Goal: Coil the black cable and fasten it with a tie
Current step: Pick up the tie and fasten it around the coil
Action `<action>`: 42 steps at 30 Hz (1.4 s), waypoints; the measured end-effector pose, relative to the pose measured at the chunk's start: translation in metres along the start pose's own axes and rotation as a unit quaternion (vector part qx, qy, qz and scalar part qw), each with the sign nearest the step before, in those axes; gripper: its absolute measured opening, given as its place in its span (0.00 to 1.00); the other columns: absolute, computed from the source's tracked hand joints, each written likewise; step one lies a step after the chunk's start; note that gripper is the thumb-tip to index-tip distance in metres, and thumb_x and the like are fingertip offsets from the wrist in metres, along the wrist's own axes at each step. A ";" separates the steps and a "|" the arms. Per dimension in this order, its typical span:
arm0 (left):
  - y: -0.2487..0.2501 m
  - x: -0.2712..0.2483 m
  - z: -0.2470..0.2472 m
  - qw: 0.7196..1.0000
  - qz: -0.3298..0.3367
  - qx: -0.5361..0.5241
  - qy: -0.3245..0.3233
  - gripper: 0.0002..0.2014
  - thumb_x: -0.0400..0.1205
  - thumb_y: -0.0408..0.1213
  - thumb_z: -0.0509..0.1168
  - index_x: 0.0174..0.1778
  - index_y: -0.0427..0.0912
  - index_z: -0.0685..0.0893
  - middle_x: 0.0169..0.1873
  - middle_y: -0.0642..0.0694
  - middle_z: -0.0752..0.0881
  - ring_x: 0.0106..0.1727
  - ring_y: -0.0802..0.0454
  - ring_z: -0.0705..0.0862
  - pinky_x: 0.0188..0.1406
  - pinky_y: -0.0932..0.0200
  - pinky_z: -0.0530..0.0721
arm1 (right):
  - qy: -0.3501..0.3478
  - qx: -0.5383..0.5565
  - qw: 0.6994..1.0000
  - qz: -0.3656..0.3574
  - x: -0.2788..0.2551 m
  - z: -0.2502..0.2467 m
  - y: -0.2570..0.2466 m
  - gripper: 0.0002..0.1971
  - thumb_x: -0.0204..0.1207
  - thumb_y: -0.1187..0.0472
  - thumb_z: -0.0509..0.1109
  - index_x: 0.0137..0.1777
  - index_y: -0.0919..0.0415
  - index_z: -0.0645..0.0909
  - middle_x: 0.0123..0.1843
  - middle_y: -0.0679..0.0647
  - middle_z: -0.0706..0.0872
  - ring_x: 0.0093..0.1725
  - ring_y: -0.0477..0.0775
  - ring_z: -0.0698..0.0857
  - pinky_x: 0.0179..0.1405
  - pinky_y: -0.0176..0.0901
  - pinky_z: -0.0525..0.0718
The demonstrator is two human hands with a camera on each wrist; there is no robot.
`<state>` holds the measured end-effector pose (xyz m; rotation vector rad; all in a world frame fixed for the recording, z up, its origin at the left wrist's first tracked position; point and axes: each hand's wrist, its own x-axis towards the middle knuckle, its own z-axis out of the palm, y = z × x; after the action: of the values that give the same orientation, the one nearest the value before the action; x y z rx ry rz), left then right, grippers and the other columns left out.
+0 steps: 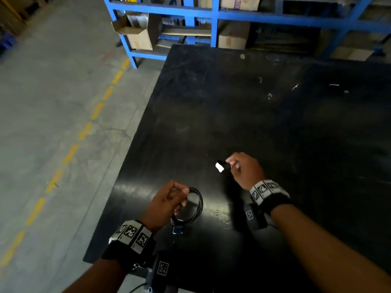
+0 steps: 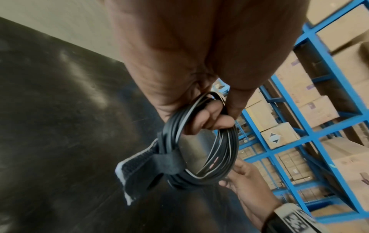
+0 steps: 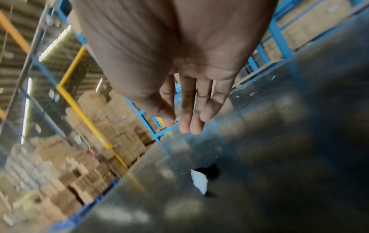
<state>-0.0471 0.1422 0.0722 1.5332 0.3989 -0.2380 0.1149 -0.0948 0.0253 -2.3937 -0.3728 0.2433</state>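
Black cable (image 2: 201,148), one coil of several loops, hangs from the left grip (image 1: 169,205), fingers curled through it, above the black worktop (image 1: 264,123) near its left edge. One black strap tie (image 2: 143,167) wraps the coil's lower side. Right grip (image 1: 245,170), well apart, has relaxed fingers beside a white-tipped black tab (image 1: 220,166); whether they hold it is unclear.
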 end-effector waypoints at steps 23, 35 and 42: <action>0.023 0.037 -0.010 0.994 0.037 -0.052 0.089 0.06 0.88 0.26 0.62 0.49 0.39 0.81 0.28 0.49 0.83 0.25 0.59 0.75 0.27 0.68 0.75 | 0.028 0.250 0.961 0.115 -0.015 0.006 -0.046 0.18 0.74 0.77 0.74 0.40 0.49 0.90 0.39 0.58 0.89 0.34 0.48 0.87 0.40 0.40 0.84; 0.053 0.020 0.028 0.974 0.200 0.040 0.096 0.02 0.89 0.32 0.64 0.54 0.39 0.82 0.39 0.50 0.87 0.39 0.58 0.86 0.40 0.64 0.85 | 0.033 0.556 0.768 0.316 -0.087 -0.004 -0.140 0.09 0.72 0.75 0.80 0.46 0.65 0.84 0.35 0.61 0.91 0.29 0.49 0.89 0.36 0.41 0.87; 0.056 -0.006 0.044 0.969 0.233 0.026 0.075 0.09 0.86 0.43 0.65 0.54 0.41 0.82 0.50 0.42 0.92 0.51 0.42 0.93 0.51 0.44 0.93 | 0.078 0.675 0.654 0.333 -0.090 -0.016 -0.159 0.05 0.79 0.74 0.71 0.46 0.65 0.83 0.39 0.60 0.92 0.37 0.51 0.93 0.42 0.40 0.89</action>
<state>-0.0262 0.1000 0.1262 1.6544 0.1419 0.2384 0.0025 -0.0201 0.1502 -0.9017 0.6447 0.4286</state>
